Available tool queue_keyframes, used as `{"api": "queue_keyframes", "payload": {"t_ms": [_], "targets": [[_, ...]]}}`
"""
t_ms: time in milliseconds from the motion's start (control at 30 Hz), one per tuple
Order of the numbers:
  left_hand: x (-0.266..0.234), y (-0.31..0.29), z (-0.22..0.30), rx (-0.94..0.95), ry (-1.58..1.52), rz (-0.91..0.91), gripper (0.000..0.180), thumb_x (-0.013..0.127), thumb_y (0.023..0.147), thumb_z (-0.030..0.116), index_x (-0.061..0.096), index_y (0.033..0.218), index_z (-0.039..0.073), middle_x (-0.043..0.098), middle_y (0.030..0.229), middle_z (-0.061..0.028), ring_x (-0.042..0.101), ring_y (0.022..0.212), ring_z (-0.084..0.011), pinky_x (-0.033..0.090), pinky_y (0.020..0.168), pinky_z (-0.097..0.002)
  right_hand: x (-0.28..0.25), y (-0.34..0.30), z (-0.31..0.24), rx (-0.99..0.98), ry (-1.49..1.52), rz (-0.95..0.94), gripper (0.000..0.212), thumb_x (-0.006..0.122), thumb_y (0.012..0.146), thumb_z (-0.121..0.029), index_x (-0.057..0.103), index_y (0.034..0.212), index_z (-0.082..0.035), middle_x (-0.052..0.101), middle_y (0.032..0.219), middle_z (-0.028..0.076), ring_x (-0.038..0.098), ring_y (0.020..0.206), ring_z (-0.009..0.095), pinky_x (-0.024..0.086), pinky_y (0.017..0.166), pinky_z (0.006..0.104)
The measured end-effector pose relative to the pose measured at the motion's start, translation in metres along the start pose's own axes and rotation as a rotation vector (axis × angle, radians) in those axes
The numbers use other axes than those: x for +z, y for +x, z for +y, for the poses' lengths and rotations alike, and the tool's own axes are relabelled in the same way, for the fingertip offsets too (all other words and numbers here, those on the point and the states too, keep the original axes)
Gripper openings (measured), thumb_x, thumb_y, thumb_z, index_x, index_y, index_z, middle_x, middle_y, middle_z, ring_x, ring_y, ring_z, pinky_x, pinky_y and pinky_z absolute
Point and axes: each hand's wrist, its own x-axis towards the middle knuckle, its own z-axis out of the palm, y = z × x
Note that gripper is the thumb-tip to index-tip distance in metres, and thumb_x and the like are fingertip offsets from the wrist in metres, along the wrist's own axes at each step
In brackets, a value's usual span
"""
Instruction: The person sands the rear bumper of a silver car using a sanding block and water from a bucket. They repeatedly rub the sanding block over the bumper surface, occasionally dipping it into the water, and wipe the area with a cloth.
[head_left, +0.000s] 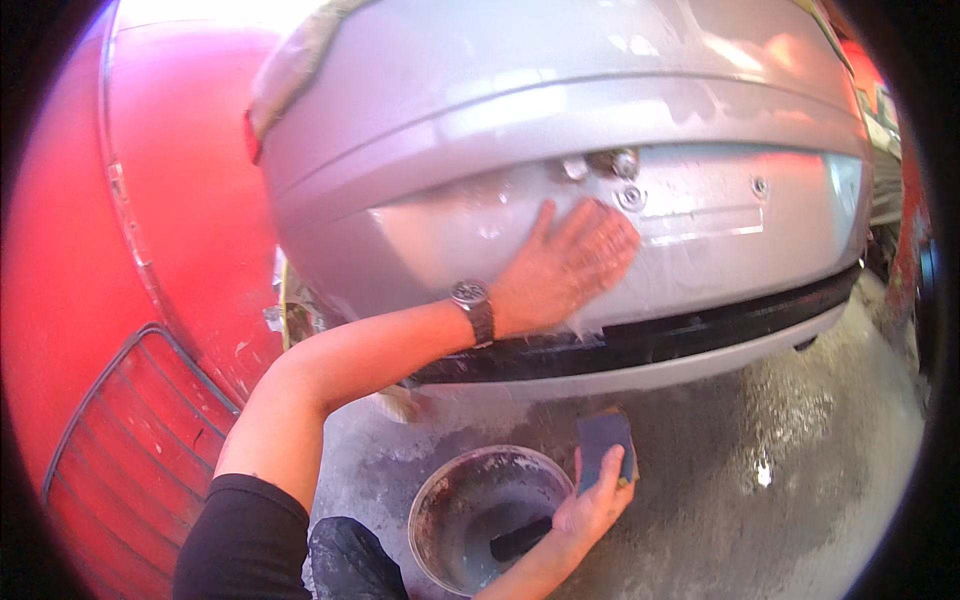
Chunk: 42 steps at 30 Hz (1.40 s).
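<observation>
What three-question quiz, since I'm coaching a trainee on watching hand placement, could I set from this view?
1. True or false: the left hand is against the silver car body.
2. What is in the right hand?
a) a hose
b) a grey pad
c) a screwdriver
3. Fill in the blank: the dark watch is worn on the ____ wrist.

Key:
1. True.
2. b; the fingers hold it out beside the round basin.
3. Left.
</observation>
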Motion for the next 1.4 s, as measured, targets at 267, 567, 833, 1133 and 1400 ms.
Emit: {"api": "queue_keyframes", "payload": {"t_ms": [267,567,833,1133,1400], "targets": [[-0.053,-0.077,-0.080,-0.239,-0.117,-0.207,0.072,0.068,0.099,0.032,0.042,0.163,0.010,0.039,0.166,-0.0215,0.041,0.149,-0.0435,0.032,0.124,-0.0610,0.009,0.007,-0.017,-0.013,0.090,0.001,0.053,0.075,0.104,-0.035,0.060,0.140,0.001,0.066,0.135,0.015,0.065,0.121,0.028,0.058,0.101,0.0503],[-0.035,-0.045,-0.038,-0.195,-0.192,-0.226,0.083,0.073,0.097,0.035,0.038,0.167,0.008,0.024,0.172,-0.0325,0.023,0.157,-0.0584,0.020,0.130,-0.0646,0.005,0.019,-0.016,0.046,0.244,0.073,0.046,0.073,0.105,-0.029,0.062,0.138,0.001,0.069,0.129,0.014,0.069,0.113,0.027,0.061,0.094,0.0480],[0.013,0.144,0.059,-0.108,-0.337,-0.181,0.071,0.066,0.101,0.021,0.040,0.166,0.008,0.028,0.173,-0.0272,0.023,0.161,-0.0512,0.022,0.128,-0.0665,-0.041,0.068,-0.062,-0.128,0.344,0.261,0.039,0.067,0.108,-0.028,0.064,0.134,0.002,0.070,0.123,0.013,0.070,0.109,0.025,0.062,0.093,0.0464],[0.091,0.298,0.101,0.247,-0.297,0.060,0.047,0.064,0.103,0.024,0.059,0.148,0.011,0.048,0.160,-0.0165,0.042,0.153,-0.0382,0.037,0.124,-0.0592,-0.052,0.087,-0.075,-0.148,0.440,0.388,0.047,0.068,0.108,-0.031,0.061,0.139,0.003,0.068,0.129,0.016,0.069,0.113,0.028,0.060,0.099,0.0494],[0.062,0.208,0.077,0.539,-0.498,-0.109,0.046,0.072,0.099,0.022,0.059,0.142,0.016,0.052,0.157,-0.0124,0.046,0.150,-0.0389,0.042,0.120,-0.0603,-0.062,0.082,-0.076,-0.142,0.402,0.410,0.049,0.069,0.107,-0.033,0.060,0.139,0.004,0.067,0.130,0.015,0.069,0.113,0.026,0.059,0.101,0.0487]]}}
